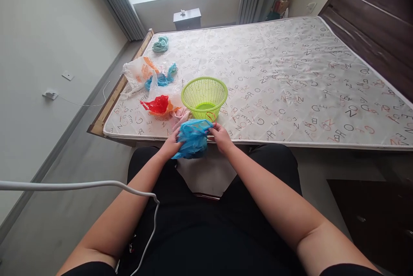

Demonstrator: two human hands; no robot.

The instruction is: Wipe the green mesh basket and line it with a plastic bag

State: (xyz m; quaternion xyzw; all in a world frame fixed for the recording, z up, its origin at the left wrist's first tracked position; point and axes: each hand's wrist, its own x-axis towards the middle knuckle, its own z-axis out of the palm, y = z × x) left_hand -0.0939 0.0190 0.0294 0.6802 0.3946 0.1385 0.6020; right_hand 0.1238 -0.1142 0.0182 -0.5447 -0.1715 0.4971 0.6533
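Observation:
Between my two hands hangs a crumpled blue plastic bag (pixel 193 140), over the near edge of the mattress. My left hand (pixel 172 143) grips its left side, with the fingers partly behind the film. At the upper right corner my right hand (pixel 221 136) pinches the bag with thumb and fingertips. Just beyond stands a green plastic basket (pixel 204 88), upright, with nothing seen in it but its green base. Left of the basket lie a red plastic bag (pixel 157 104) and a pink cloth (pixel 180 117), partly hidden by the blue bag.
Farther left on the mattress (pixel 277 82) are a white bag with orange print (pixel 138 71), another blue bag (pixel 161 79) and a bundled teal cloth (pixel 160 44). A wooden bed frame (pixel 106 114) edges the left side. A white cable (pixel 80 185) crosses near my left arm.

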